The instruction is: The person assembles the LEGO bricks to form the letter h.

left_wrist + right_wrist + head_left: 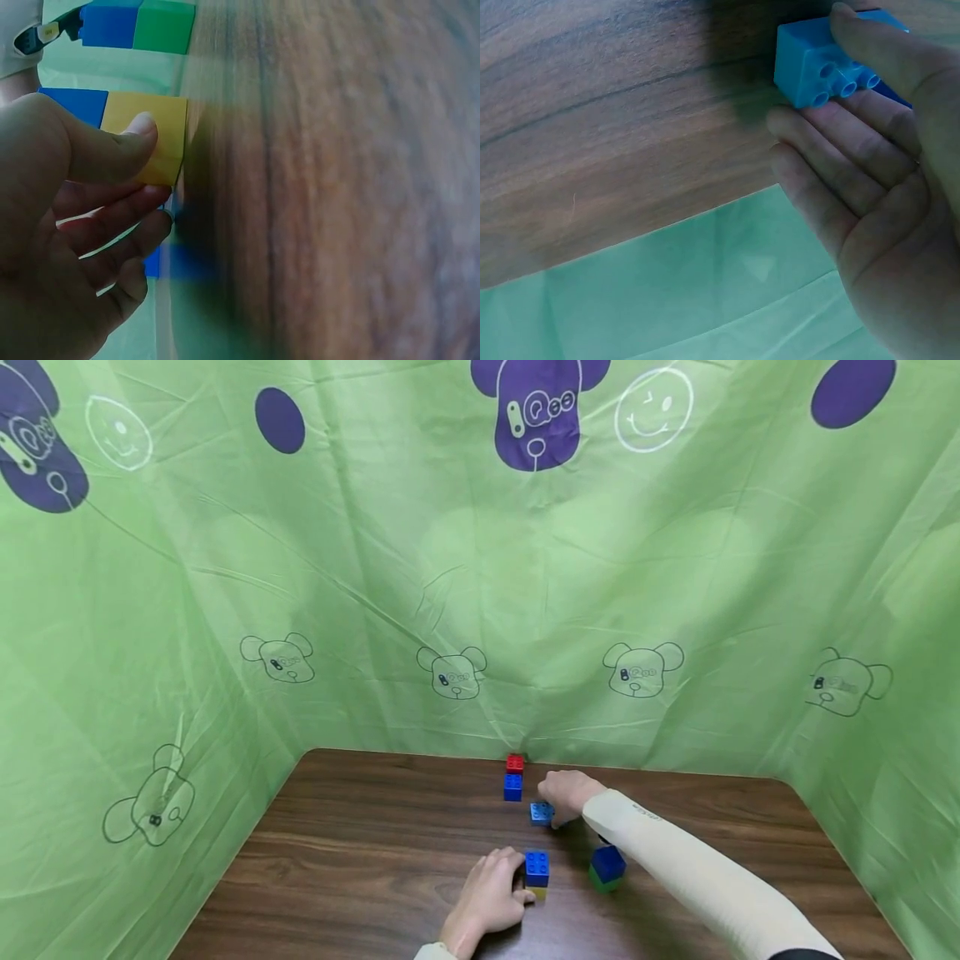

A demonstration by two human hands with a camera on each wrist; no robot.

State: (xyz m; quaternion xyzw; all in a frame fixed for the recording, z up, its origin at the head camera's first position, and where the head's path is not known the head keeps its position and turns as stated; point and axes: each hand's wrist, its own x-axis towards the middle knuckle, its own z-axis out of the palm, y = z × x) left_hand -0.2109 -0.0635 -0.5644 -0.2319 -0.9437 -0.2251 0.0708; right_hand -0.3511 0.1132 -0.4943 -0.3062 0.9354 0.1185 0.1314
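Note:
Near the front of the table, my left hand pinches the yellow toy brick, thumb on one face and fingers at another. On top of that brick sits a blue brick, studs up. Farther back, a light blue brick lies on the tabletop. My right hand grips it from its right side. Its thumb lies along one face of the light blue brick and the fingers reach the opposite side; the hand hides part of it.
Below my right forearm stands a stack of a dark blue brick on a green brick. Toward the back edge are a blue brick and a red brick. Green printed cloth walls the wooden table at back and sides.

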